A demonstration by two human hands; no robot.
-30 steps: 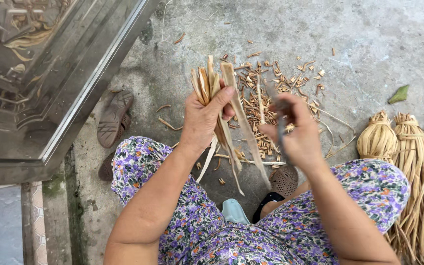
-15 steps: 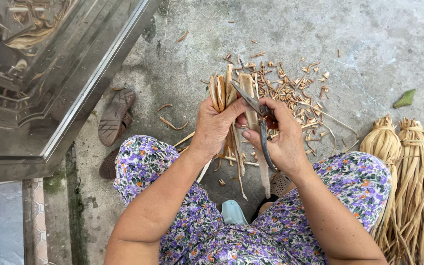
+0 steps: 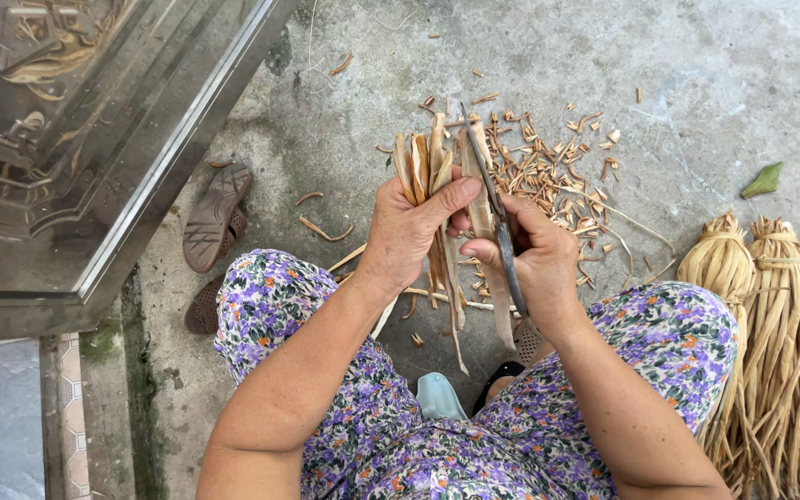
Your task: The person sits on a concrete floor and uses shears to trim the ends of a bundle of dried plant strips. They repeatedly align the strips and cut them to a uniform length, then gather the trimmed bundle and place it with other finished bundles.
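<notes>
Home yard: concrete floor (image 3: 696, 65), sandal (image 3: 218, 218)

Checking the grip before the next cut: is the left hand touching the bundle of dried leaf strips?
Touching. The head view shows the left hand wrapped around the bundle of dried leaf strips, thumb pressed across the front.

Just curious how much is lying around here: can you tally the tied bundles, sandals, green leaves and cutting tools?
Tied bundles: 2
Sandals: 2
Green leaf: 1
Scissors: 1
Total: 6
</notes>
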